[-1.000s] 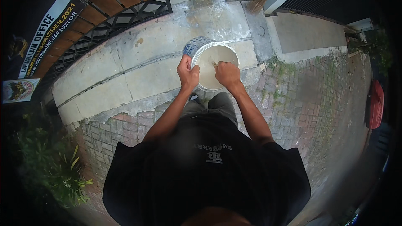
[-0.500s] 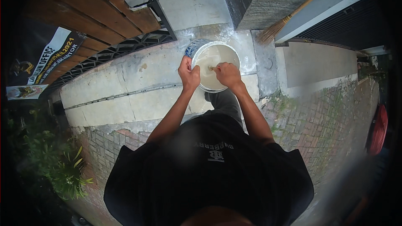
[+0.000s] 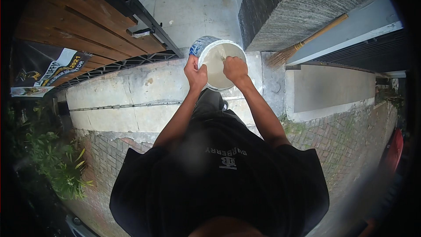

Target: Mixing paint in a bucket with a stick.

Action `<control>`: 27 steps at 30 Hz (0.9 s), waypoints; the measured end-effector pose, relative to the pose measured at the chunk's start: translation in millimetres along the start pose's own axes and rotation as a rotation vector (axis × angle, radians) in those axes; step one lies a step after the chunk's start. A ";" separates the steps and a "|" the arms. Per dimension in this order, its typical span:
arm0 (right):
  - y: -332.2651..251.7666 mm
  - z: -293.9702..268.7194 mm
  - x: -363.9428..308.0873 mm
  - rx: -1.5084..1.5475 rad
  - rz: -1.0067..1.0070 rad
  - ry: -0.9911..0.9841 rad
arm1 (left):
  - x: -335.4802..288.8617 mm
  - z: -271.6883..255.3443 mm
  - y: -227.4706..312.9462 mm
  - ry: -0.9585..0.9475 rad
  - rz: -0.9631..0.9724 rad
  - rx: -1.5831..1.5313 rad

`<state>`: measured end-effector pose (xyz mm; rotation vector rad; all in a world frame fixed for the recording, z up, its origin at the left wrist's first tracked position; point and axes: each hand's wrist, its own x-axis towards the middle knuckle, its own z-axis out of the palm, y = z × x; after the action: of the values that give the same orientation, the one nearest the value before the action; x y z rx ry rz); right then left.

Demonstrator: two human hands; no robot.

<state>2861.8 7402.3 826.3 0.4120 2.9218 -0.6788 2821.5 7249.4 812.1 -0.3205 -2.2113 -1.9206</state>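
Note:
A round bucket with a blue and white outer wall is tilted in front of me, its mouth facing me. Inside lies a pale, creamy liquid that looks like paint. My left hand is closed on the bucket's left rim, thumb on the inner side. Over the mouth, my right hand is closed round a thin stick-like tool, only a short bit of which shows at the fingers. Its far end cannot be made out.
A slatted wooden gate with a banner stands at left. To the right, a broom leans by a grey textured pillar. Pale concrete meets brick paving; plants grow lower left.
The gate, pillar and ground have shifted in view, with more of the passage beyond the gate showing. Both hands and the bucket appear slightly higher; the right hand has shifted within the mouth.

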 end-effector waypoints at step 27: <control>9.8 -98.6 343.9 -0.008 -0.166 -0.309 | 296.6 113.8 -50.0 0.186 -0.144 0.051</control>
<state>2530.8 7536.1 851.6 0.0552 2.6811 -0.6824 2522.5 7365.8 833.6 0.0256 -2.2087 -1.8737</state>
